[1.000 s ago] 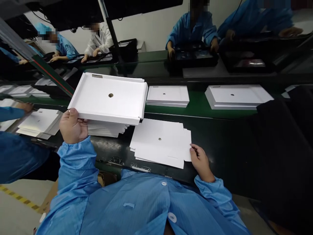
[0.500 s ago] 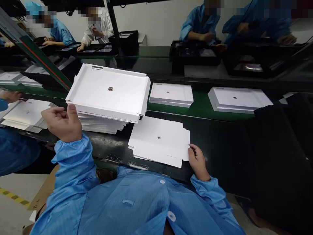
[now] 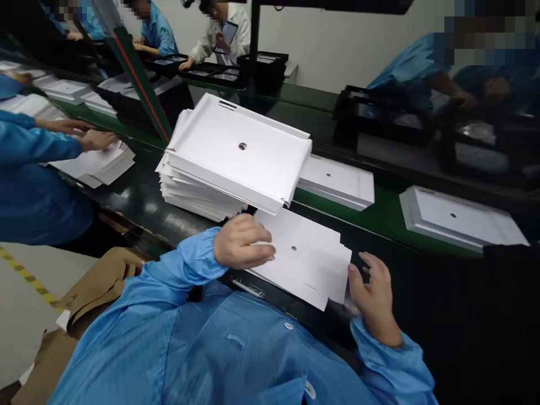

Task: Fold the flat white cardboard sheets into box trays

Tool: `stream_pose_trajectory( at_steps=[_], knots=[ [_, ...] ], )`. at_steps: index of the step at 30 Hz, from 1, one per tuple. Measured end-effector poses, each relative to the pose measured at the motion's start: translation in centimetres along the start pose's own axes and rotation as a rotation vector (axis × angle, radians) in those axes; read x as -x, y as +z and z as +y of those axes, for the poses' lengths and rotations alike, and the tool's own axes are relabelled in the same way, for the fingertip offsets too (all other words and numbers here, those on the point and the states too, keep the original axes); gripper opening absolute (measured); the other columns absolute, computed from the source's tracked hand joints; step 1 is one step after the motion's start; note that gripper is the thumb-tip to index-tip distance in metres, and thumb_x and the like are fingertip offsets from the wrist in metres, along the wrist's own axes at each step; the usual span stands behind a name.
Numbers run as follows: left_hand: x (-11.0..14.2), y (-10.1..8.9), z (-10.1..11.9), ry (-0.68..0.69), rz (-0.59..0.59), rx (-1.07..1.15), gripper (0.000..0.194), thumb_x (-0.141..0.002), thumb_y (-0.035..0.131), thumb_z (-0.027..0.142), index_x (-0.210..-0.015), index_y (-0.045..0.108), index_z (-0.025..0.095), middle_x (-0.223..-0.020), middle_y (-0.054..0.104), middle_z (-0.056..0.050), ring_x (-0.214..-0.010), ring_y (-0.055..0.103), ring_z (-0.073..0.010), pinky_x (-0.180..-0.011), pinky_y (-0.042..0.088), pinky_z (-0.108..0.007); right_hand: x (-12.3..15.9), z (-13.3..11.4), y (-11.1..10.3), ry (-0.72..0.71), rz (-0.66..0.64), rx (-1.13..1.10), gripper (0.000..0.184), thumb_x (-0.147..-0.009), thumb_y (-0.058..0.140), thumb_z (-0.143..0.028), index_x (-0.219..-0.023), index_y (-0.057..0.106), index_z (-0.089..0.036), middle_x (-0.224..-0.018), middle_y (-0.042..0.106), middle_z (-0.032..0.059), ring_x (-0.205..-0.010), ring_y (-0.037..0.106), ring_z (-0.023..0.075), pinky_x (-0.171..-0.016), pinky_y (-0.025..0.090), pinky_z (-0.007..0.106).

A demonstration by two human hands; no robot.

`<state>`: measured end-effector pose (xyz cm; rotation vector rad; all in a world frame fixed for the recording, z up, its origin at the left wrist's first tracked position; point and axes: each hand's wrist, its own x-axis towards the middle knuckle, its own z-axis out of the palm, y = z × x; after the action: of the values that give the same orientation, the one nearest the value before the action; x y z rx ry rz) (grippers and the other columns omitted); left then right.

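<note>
A flat white die-cut cardboard sheet (image 3: 310, 256), with a small round hole, lies on the dark bench in front of me; another edge shows under it. My left hand (image 3: 243, 242) is over its left end, palm down, fingers loosely bent with a gap between them; whether it touches the sheet I cannot tell. Just beyond the right edge, my right hand (image 3: 373, 292) is open, thumb and fingers apart. Behind the sheet, a folded white box tray (image 3: 261, 129) sits on a stack of flat white sheets (image 3: 189, 194).
On the green belt stand more white trays (image 3: 337, 177) and, farther right, another stack of trays (image 3: 464, 219). At left a co-worker's hands (image 3: 99, 139) press on white cardboard. A slanted green post (image 3: 139, 84) rises behind the stack. Brown cardboard (image 3: 101, 281) is at lower left.
My left hand has moved right, from beside the folded tray to the flat sheet. My right hand has come off the sheet's edge and opened. The view has turned left.
</note>
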<state>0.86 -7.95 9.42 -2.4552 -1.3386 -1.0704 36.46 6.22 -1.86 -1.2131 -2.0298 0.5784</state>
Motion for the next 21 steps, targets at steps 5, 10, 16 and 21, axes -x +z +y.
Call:
stream_pose_trajectory(
  at_steps=[5,10,16,21],
  knots=[
    [3.8,7.8,-1.7,-0.097,-0.129,0.127,0.028,-0.098,0.054,0.042,-0.088,0.075,0.026,-0.069,0.072,-0.005,-0.063,0.066,-0.0157,-0.061,0.047,-0.032,-7.6,-8.3,1.3,-0.021,-0.256,-0.476,0.066,-0.097,0.049,-0.061,-0.155,0.031,-0.034,-0.159,0.041,0.0144,-0.143,0.047,0.0314,-0.112,0.044,0.057],
    [7.0,12.1,-3.9,-0.245,-0.057,0.130,0.038,-0.100,0.047,0.045,-0.085,0.076,0.024,-0.067,0.073,-0.006,-0.063,0.068,-0.0156,-0.058,0.047,-0.028,-14.9,-16.7,7.5,0.181,-0.428,-0.804,0.066,-0.097,0.027,-0.073,-0.150,0.039,-0.034,-0.147,0.056,0.0099,-0.134,0.057,0.0275,-0.103,0.054,0.049],
    [10.1,12.8,-5.0,-0.336,0.090,0.228,0.041,-0.101,0.046,0.044,-0.084,0.074,0.020,-0.068,0.073,-0.007,-0.063,0.068,-0.0151,-0.061,0.050,-0.026,-16.1,-21.7,12.1,0.123,-0.390,-0.975,0.058,-0.097,0.040,-0.067,-0.133,0.058,-0.025,-0.127,0.069,0.0073,-0.120,0.065,0.0291,-0.098,0.057,0.050],
    [11.2,13.0,-5.5,-0.424,0.123,0.273,0.041,-0.101,0.045,0.043,-0.082,0.073,0.019,-0.070,0.073,-0.007,-0.066,0.069,-0.0161,-0.064,0.051,-0.027,-16.4,-23.5,13.0,0.247,-0.252,-1.057,0.045,-0.094,0.053,-0.056,-0.125,0.059,-0.024,-0.123,0.069,0.0059,-0.108,0.068,0.0255,-0.096,0.058,0.046]
  ],
)
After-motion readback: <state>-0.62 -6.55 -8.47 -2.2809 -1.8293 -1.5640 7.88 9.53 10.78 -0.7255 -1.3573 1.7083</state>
